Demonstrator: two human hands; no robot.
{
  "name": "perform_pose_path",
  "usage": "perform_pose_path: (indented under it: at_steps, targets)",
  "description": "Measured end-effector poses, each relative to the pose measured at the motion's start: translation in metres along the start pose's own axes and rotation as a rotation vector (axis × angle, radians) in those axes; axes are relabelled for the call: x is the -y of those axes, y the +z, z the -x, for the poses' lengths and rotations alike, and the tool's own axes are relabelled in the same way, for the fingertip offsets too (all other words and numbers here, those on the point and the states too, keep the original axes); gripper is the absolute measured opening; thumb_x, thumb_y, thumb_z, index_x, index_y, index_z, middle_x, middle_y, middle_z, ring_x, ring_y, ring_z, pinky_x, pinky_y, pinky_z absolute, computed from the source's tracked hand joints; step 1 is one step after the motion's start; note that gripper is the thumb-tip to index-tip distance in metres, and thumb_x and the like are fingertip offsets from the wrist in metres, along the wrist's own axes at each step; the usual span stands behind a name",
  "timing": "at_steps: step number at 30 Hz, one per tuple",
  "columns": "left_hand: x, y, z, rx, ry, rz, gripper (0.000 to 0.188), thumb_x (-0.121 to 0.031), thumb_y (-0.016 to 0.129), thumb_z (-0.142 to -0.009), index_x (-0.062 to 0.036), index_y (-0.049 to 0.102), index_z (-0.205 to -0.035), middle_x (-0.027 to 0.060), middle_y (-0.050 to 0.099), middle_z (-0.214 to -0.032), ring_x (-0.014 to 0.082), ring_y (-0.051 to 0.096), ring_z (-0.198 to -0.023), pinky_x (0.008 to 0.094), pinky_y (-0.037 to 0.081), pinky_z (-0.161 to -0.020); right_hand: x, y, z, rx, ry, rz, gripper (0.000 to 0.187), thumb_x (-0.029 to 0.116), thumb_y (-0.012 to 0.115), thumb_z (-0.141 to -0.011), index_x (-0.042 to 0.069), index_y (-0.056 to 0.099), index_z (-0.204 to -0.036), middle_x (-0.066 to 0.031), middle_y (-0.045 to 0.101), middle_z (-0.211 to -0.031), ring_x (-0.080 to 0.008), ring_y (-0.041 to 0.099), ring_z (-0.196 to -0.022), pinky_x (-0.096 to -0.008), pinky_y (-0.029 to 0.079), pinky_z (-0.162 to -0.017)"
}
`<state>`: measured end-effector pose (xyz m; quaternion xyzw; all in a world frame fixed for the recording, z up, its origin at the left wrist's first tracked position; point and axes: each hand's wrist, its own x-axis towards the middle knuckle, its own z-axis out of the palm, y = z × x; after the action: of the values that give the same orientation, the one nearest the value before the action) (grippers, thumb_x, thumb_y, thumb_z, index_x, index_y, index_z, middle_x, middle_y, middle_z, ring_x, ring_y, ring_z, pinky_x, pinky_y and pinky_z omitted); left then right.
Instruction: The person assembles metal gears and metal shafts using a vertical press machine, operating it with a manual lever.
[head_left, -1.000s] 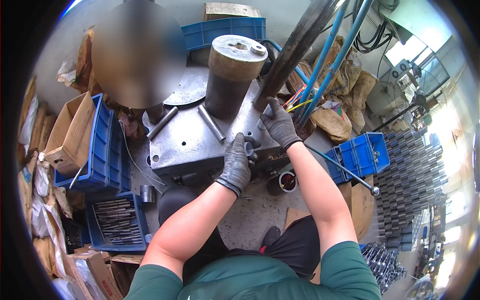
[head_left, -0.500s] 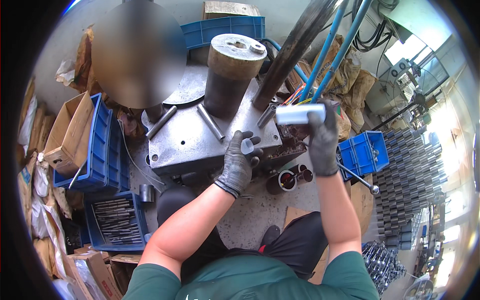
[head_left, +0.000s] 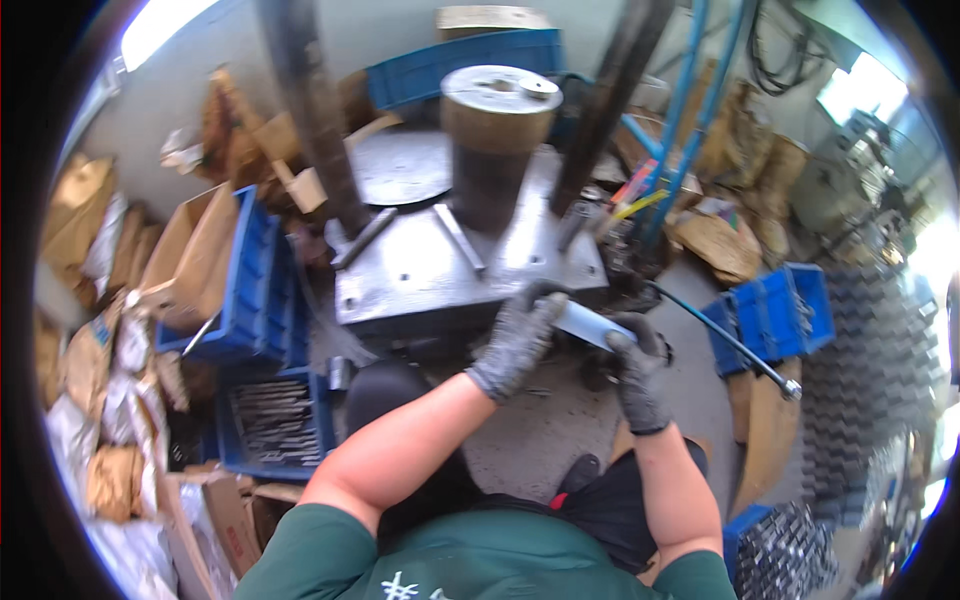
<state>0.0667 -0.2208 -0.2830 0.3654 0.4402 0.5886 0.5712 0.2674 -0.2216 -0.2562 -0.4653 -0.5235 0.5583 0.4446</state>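
Both of my gloved hands are closed around a white, smooth plastic tube [head_left: 590,325], held in front of the steel machine block. At its left end my left hand [head_left: 518,342] wraps its fingers round the tube. My right hand [head_left: 640,375] grips the other end, thumb lying along it. The small translucent cap is not visible now; whether it sits on the tube's left end under my left fingers I cannot tell. Beyond my hands, two short metal rods [head_left: 459,238] lie on the steel block [head_left: 440,292].
A thick steel cylinder [head_left: 497,150] stands on the block between dark upright columns [head_left: 610,100]. At left are a blue crate [head_left: 243,285] with a cardboard box and a tray of metal rods [head_left: 270,425]. A long-handled lever [head_left: 735,345] juts rightward near a blue bin [head_left: 795,310].
My right hand has brought the tube down and left to meet my left hand, which has closed on its end. The cap has gone out of sight. The whole view has shifted.
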Motion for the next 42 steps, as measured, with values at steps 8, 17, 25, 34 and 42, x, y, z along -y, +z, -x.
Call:
perform_pose_path:
  at_steps: [8, 17, 25, 34, 42]
  targets:
    - [0.019, 0.011, 0.001, 0.045, 0.134, -0.349, 0.039, -0.036, 0.066, -0.101, -0.0003, 0.064, -0.116, 0.0154, 0.069, -0.101, 0.0204, 0.064, -0.094, 0.0368, 0.053, -0.086, -0.014, -0.006, 0.006, 0.078, -0.413, 0.280, 0.030, 0.018, 0.073, -0.096, 0.006, 0.066, -0.122, -0.0006, 0.066, -0.101, -0.0064, 0.057, -0.080, -0.0219, 0.046, -0.067]
    - [0.045, 0.017, 0.005, 0.100, 0.197, -0.223, 0.025, -0.025, 0.064, -0.100, -0.0025, 0.059, -0.108, 0.0091, 0.062, -0.090, 0.0163, 0.059, -0.087, 0.0351, 0.052, -0.080, -0.033, 0.008, 0.012, -0.047, -0.035, -0.058, 0.029, 0.025, 0.071, -0.097, 0.007, 0.066, -0.119, -0.0023, 0.066, -0.099, -0.0115, 0.061, -0.082, -0.0254, 0.049, -0.067]
    - [0.066, 0.000, 0.005, 0.283, 0.119, -0.308, 0.042, -0.011, 0.067, -0.084, -0.0033, 0.055, -0.124, 0.0189, 0.060, -0.110, 0.0299, 0.061, -0.104, 0.0412, 0.053, -0.092, -0.069, 0.003, -0.010, -0.191, 0.422, -0.505, 0.029, 0.028, 0.071, -0.092, 0.011, 0.068, -0.115, -0.0032, 0.070, -0.096, -0.0151, 0.064, -0.075, -0.0250, 0.047, -0.056]
    - [-0.071, -0.074, 0.078, -0.002, 0.475, -0.339, 0.047, -0.013, 0.074, -0.089, -0.0021, 0.057, -0.132, 0.0105, 0.068, -0.109, 0.0227, 0.066, -0.101, 0.0341, 0.054, -0.094, 0.002, -0.002, 0.010, 0.178, -0.107, -0.468, 0.049, 0.033, 0.067, -0.100, 0.006, 0.057, -0.140, -0.0111, 0.069, -0.119, -0.0156, 0.066, -0.085, -0.0284, 0.054, -0.076]
    - [-0.097, -0.390, 0.275, -1.367, 0.535, 0.222, 0.042, -0.052, 0.063, -0.100, -0.0098, 0.065, -0.101, 0.0016, 0.066, -0.079, 0.0122, 0.062, -0.059, 0.0262, 0.050, -0.051, 0.014, -0.047, 0.002, 0.308, -0.202, 0.096, 0.034, 0.022, 0.065, -0.102, 0.004, 0.064, -0.130, -0.0055, 0.070, -0.108, -0.0124, 0.064, -0.089, -0.0280, 0.052, -0.082]
